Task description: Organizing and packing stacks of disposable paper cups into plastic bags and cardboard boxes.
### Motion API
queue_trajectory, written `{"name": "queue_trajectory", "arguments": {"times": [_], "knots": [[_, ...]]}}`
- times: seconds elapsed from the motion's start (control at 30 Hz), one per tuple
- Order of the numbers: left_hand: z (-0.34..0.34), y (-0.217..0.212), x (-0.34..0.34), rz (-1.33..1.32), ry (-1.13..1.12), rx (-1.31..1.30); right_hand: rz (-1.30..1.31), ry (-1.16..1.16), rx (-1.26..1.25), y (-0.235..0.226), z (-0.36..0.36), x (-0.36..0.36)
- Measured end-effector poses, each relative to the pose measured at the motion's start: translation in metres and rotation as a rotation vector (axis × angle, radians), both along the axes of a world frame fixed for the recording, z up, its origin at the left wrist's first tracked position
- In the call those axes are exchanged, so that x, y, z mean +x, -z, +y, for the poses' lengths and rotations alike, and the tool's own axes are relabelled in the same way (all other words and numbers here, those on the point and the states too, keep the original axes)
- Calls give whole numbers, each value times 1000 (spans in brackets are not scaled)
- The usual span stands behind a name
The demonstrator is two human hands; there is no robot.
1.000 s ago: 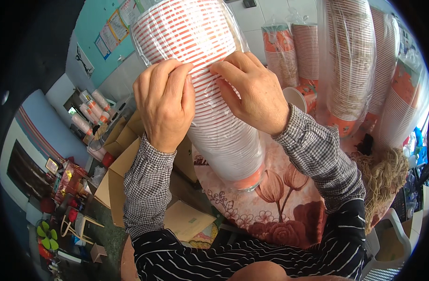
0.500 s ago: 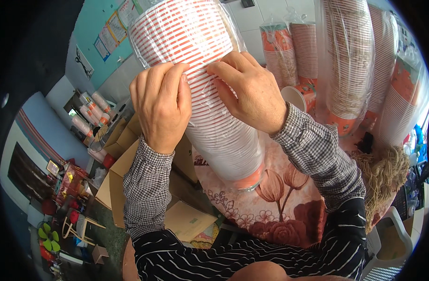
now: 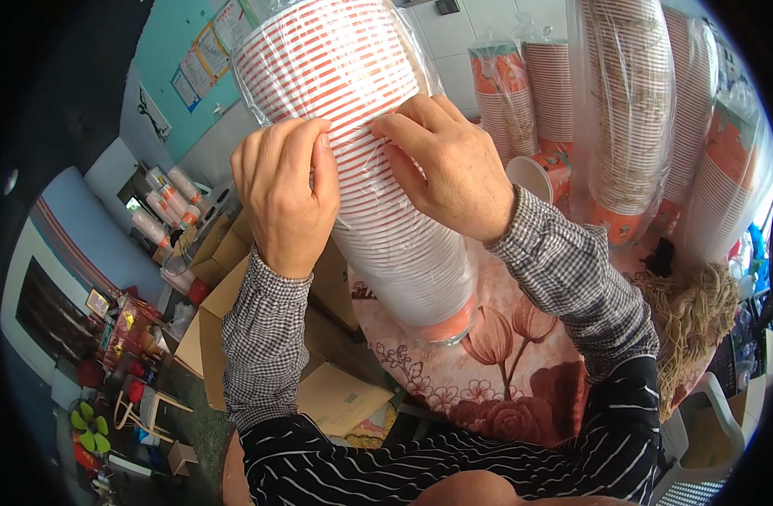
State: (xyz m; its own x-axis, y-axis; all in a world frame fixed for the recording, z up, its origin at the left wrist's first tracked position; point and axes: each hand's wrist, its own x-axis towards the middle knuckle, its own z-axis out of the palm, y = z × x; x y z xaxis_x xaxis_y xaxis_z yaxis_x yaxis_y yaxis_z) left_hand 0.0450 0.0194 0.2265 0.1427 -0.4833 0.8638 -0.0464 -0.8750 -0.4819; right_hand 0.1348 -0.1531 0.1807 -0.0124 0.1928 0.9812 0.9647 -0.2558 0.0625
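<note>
A tall stack of white-and-orange paper cups (image 3: 378,169) in a clear plastic sleeve stands on a round table (image 3: 504,388) with a pink flowered cloth. My left hand (image 3: 285,194) presses against the left side of the stack, its fingertips pinching the plastic film. On the right side my right hand (image 3: 445,164) pinches the film with thumb and forefinger close to the left fingertips. Both sleeves are checked, over a striped black top.
More sleeved cup stacks (image 3: 631,110) stand at the back right, with one loose cup (image 3: 538,177) between them. Open cardboard boxes (image 3: 235,312) lie on the floor to the left. A bundle of straw-coloured twine (image 3: 698,312) sits at the table's right edge.
Both hands have shifted slightly up the stack and their fingertips have come closer together on the plastic film.
</note>
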Motion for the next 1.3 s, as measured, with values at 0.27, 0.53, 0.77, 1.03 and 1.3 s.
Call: {"name": "queue_trajectory", "arguments": {"times": [0.27, 0.53, 0.77, 1.03, 1.3], "knots": [[-3, -5, -2, -15, -35, 24, -10, -7, 14, -1, 1, -1], [-3, -10, 1, -27, -51, 30, -4, -3, 20, -1, 1, 0], [-4, -12, 5, -29, -46, 10, -38, -37, 56, -7, 0, 4], [-4, -11, 6, -37, -17, 1, -89, -5, 64, -28, 9, -1], [-4, -11, 4, -25, -39, 3, -51, 44, 61, -30, 8, 0]]}}
